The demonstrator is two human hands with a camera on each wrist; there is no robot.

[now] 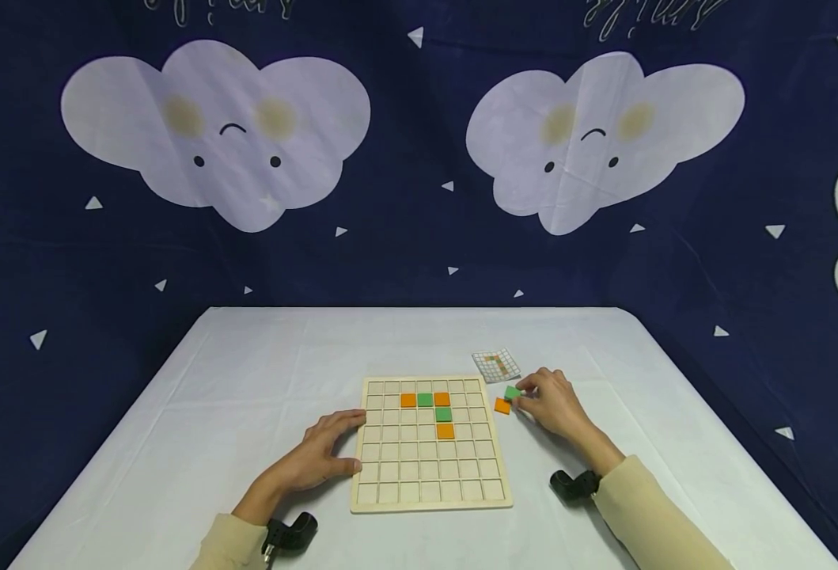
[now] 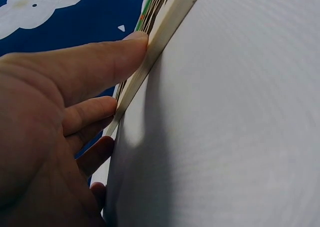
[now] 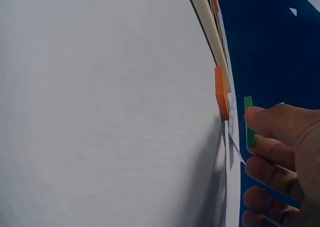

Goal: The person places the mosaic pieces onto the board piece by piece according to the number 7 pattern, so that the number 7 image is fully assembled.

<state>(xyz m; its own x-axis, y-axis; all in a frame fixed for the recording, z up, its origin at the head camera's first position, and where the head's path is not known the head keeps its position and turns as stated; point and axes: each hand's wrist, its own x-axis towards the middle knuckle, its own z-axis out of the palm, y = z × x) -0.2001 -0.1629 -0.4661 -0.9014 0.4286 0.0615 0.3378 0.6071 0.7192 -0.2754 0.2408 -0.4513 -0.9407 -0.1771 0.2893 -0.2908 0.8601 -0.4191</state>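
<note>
A square wooden grid board [image 1: 397, 473] lies on the white table. Three orange tiles, one of them this orange tile [image 1: 445, 431], and two green tiles, among them this green tile [image 1: 443, 414], sit in its cells as a bent line. My left hand [image 1: 316, 454] rests at the board's left edge, thumb and fingertips touching the rim. My right hand [image 1: 555, 402] pinches a green tile [image 3: 249, 124] between thumb and forefinger, raised off the table in the right wrist view. Just beside it, right of the board, a loose orange tile [image 1: 502, 406] lies on the table.
A small card [image 1: 496, 366] printed with a grid and a coloured pattern lies behind the board's far right corner. The white cloth of the table [image 1: 262, 356] runs back to a dark blue curtain [image 1: 404, 261] with clouds.
</note>
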